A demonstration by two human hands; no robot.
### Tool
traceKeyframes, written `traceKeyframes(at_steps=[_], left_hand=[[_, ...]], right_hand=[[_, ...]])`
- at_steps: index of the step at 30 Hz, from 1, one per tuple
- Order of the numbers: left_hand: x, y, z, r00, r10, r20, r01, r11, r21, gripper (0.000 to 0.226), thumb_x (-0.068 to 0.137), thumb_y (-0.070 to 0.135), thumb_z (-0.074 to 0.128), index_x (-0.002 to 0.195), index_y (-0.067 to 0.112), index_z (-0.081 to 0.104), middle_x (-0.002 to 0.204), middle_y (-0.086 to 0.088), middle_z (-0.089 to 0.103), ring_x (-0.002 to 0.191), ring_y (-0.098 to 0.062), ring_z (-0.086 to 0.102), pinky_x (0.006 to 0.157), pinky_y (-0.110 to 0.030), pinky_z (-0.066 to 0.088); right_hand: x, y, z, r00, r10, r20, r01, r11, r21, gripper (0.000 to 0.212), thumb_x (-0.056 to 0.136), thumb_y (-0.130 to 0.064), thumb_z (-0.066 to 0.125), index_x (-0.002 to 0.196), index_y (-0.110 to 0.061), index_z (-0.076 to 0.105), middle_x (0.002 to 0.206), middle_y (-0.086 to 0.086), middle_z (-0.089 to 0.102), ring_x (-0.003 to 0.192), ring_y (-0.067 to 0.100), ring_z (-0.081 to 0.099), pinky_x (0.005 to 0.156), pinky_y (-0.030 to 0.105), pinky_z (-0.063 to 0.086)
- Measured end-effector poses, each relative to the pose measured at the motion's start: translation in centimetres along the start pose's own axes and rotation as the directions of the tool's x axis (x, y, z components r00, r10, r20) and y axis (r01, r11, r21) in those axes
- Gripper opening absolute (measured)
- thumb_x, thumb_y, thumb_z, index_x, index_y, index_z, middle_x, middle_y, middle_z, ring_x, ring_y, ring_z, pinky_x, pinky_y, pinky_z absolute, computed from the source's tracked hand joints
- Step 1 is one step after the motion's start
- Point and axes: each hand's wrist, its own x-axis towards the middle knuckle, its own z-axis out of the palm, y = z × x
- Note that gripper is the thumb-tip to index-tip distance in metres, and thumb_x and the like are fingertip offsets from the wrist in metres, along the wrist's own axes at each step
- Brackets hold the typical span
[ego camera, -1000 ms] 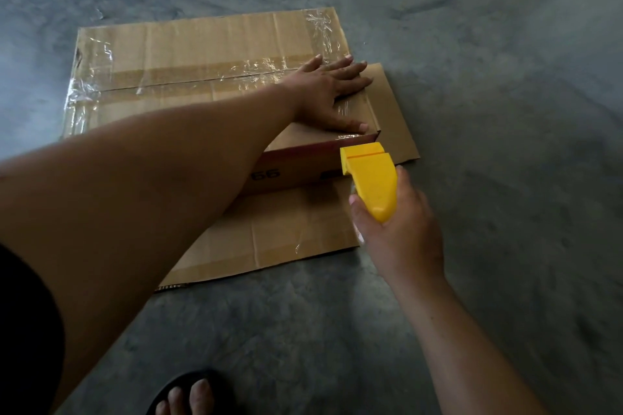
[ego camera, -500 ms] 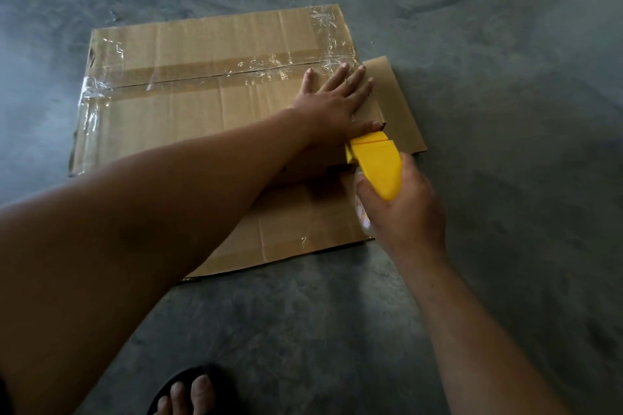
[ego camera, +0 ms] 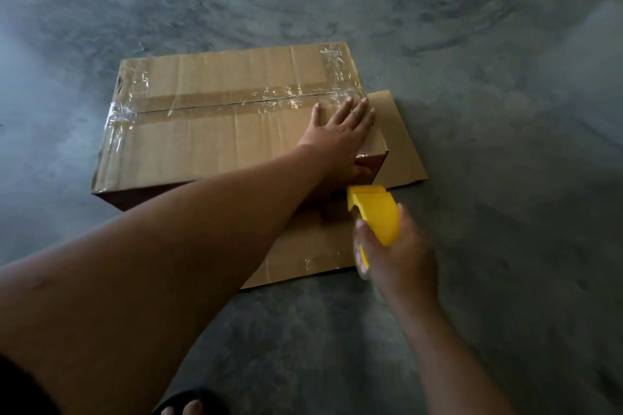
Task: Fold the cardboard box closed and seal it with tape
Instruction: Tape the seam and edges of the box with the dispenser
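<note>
A closed brown cardboard box (ego camera: 215, 141) lies on the floor, its top flaps folded shut with clear tape along the middle seam and over both ends. My left hand (ego camera: 340, 135) lies flat on the box's near right corner, thumb curled over the front edge. My right hand (ego camera: 397, 256) grips a yellow tape dispenser (ego camera: 376, 212) with a roll of clear tape. The dispenser's front end sits just below that corner, close to my left thumb.
A flat cardboard sheet (ego camera: 397, 141) lies under the box and sticks out to the right and towards me. All around is grey concrete floor (ego camera: 505, 111). My foot in a dark sandal (ego camera: 182, 408) shows at the bottom edge.
My right hand has pulled the dispenser down and back from the box's corner. My left hand stays pressed on that corner. The view has shifted, so the box sits further right.
</note>
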Motion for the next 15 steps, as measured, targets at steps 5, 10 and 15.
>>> traceKeyframes(at_steps=[5, 10, 15], left_hand=[[0.6, 0.2, -0.4, 0.998, -0.053, 0.017, 0.054, 0.998, -0.045, 0.113, 0.08, 0.076, 0.051, 0.158, 0.016, -0.004, 0.166, -0.004, -0.012, 0.152, -0.023, -0.01, 0.114, -0.07, 0.003], [-0.6, -1.4, -3.6, 0.962, -0.267, -0.064, 0.136, 0.665, -0.734, 0.065, 0.09, 0.052, 0.062, 0.146, 0.025, 0.046, 0.142, -0.005, 0.057, 0.129, -0.019, 0.054, 0.111, -0.047, 0.038], [-5.4, -5.7, -6.6, 0.917, -0.312, 0.25, 0.316, 0.181, -0.931, 0.05, 0.094, 0.053, 0.056, 0.115, 0.009, 0.067, 0.1, -0.012, 0.072, 0.078, -0.021, 0.071, 0.071, -0.037, 0.059]], right_hand=[[0.3, -0.7, -2.5, 0.987, -0.141, -0.079, 0.136, 0.989, -0.064, 0.076, 0.08, -0.06, 0.06, 0.142, -0.021, 0.04, 0.121, 0.008, 0.059, 0.104, 0.027, 0.058, 0.071, 0.028, 0.037], [1.4, -3.2, -4.9, 0.968, -0.237, -0.085, 0.232, 0.971, -0.064, 0.079, 0.077, -0.058, 0.062, 0.144, -0.024, 0.037, 0.123, 0.009, 0.055, 0.103, 0.029, 0.057, 0.07, 0.03, 0.038], [1.4, -7.1, -4.1, 0.917, -0.396, -0.046, 0.398, 0.915, 0.06, 0.082, 0.075, -0.068, 0.057, 0.144, -0.028, 0.034, 0.12, 0.003, 0.056, 0.095, 0.018, 0.054, 0.069, 0.031, 0.045]])
